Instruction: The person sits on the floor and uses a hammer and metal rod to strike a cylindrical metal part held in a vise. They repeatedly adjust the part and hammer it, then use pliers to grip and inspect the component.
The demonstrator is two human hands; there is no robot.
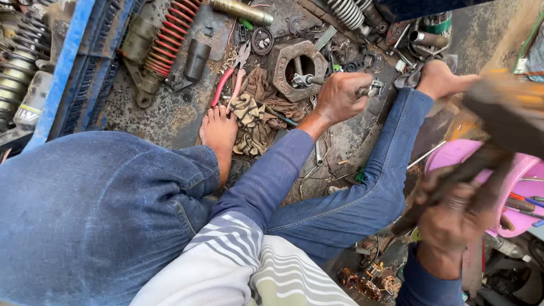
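A person sits on a grimy workshop floor, bare feet out among scattered parts. In the upper centre of the frame the left hand (339,97) reaches forward, fingers curled shut around a small metal piece (371,89) whose bright end pokes out to the right of the knuckles; its full shape is hidden in the fist. Just left of that hand lies a rusty hexagonal housing (296,68), touching or nearly touching a short shaft (303,80) in its round opening. At the right edge the right hand (450,218), close to the lens and blurred, grips a dark, dirty tool handle (453,178) running diagonally up to the right toward a blurred bulk. Behind it sits a pink plastic tub (518,175). Red-handled pliers (229,79) and an oily rag (255,113) lie by the left foot.
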